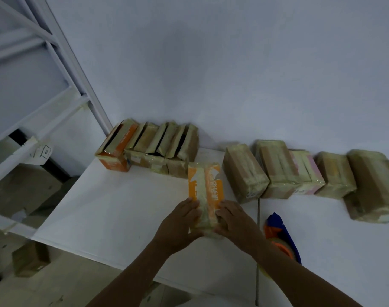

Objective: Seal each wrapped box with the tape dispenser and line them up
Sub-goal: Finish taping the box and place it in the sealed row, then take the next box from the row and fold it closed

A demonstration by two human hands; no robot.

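Orange box (205, 185), wrapped in clear film, lies lengthwise on the white table (122, 207), just near of the gap between two rows of wrapped boxes along the wall (233, 63). Left hand (180, 222) grasps its near left side; right hand (235, 220) grasps its near right side. Tape dispenser (279, 233), blue and orange, lies on the table just right of the right forearm, untouched. Left row (144, 147) stands on edge, tightly packed. Right row (277, 171) lies flat, boxes side by side.

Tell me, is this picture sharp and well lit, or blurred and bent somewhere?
Head view: dim, bluish light, soft focus; the print on the orange box is blurred; the wide-angle lens tilts the shelf frame and stretches the far-right brown box.
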